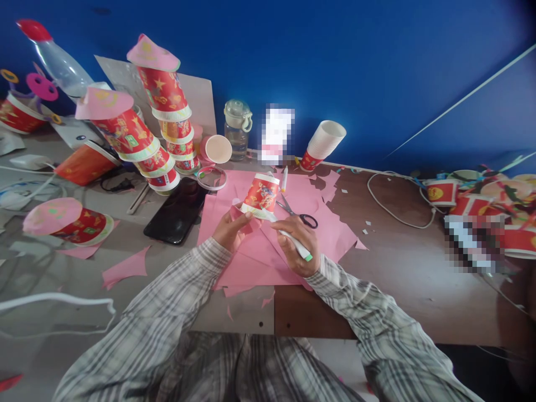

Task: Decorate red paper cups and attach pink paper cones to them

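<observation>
My left hand [229, 229] is closed on a red printed paper cup [261, 195] held upside down, together with a piece of pink paper [243, 215] at its rim. My right hand [298, 243] grips a white pen with a green end [295, 241], its tip touching the cup's rim. Both hands hover over pink paper sheets [251, 262] spread on the table. Scissors with black handles [299, 215] lie just behind my right hand. A white marker [285, 178] lies beyond the cup.
Stacks of red cups with pink cone tops [161, 106] stand at the back left, one more [67, 220] lies at left. A black phone [178, 212], tape roll [211, 177], jar [237, 127], white cup stack [324, 142], cable [393, 209] and more cups [481, 206] surround the work area.
</observation>
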The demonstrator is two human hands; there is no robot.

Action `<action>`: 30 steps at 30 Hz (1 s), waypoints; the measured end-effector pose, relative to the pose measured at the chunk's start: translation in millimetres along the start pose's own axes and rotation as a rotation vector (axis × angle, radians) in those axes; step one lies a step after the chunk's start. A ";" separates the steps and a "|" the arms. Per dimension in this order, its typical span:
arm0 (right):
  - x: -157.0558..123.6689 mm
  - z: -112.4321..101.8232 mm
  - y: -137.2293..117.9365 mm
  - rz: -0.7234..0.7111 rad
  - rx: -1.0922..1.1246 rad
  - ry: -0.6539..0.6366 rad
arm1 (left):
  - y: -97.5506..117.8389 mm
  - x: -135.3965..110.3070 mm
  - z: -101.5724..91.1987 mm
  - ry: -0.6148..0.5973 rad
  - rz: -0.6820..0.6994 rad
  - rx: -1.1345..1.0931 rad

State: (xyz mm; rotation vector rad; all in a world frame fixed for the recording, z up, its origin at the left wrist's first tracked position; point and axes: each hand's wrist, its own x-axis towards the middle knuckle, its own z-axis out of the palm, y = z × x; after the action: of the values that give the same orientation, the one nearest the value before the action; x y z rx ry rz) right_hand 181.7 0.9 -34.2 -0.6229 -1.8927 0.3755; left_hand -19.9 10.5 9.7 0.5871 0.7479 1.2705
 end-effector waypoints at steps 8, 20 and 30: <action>0.3 1.7 2.6 0.040 -0.001 -0.022 | -2.9 0.7 -2.0 -0.061 -0.006 0.047; 1.2 -4.0 -0.7 0.057 0.009 0.023 | -2.0 2.4 -3.1 -0.025 0.008 0.004; -0.3 -5.7 4.5 0.151 -0.006 0.112 | -2.8 3.6 -4.5 -0.045 0.010 0.042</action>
State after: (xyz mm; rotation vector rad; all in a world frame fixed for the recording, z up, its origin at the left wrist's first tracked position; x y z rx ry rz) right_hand 188.1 4.2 -34.6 -0.7773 -1.7464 0.4236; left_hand -21.1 13.4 4.1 0.6524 0.7367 1.2494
